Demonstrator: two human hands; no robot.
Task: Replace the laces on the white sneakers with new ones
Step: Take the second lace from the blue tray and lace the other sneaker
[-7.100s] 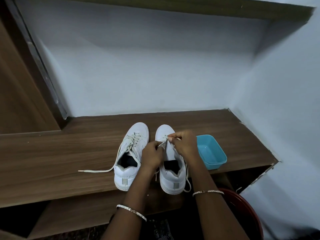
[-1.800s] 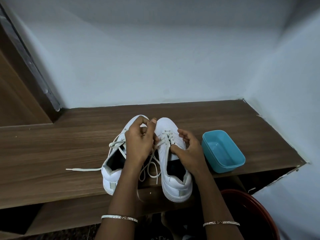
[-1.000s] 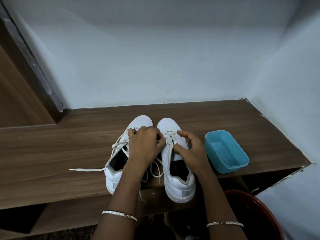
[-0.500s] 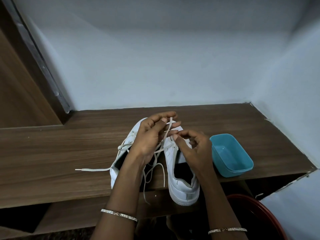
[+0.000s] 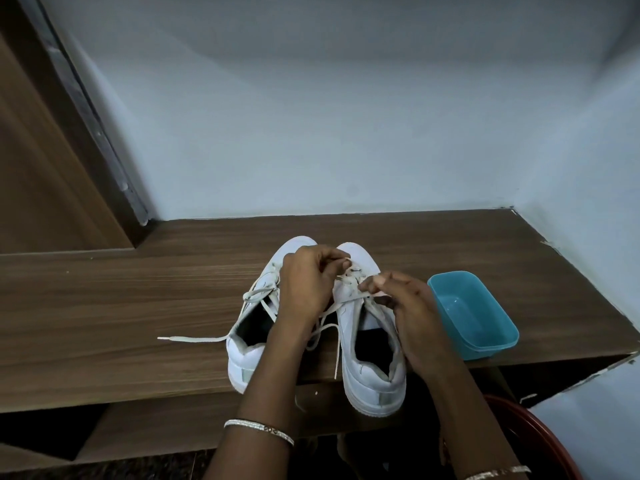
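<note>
Head view, frame centre: pair of white sneakers [image 5: 250,355] side by side on the table [image 5: 104,306], heels at its near edge. Over the right sneaker [image 5: 375,389], right hand [image 5: 407,318] curled, pinching its lace [image 5: 348,300] toward the toe end; left hand [image 5: 304,289] curled too, seemingly pinching the same lace. Blue tub [image 5: 476,315] at right.

2 forearms show, bare from the lower edge of the view up to the left hand [image 5: 304,289] and the right hand [image 5: 412,317]. The left wrist wears 1 thin silver bangle [image 5: 259,430], its face set with small glinting stones and a short darker, reddish patch. The right wrist wears 1 thin golden bangle [image 5: 498,473], finely textured and partly cut off by the lower edge of the view.
</note>
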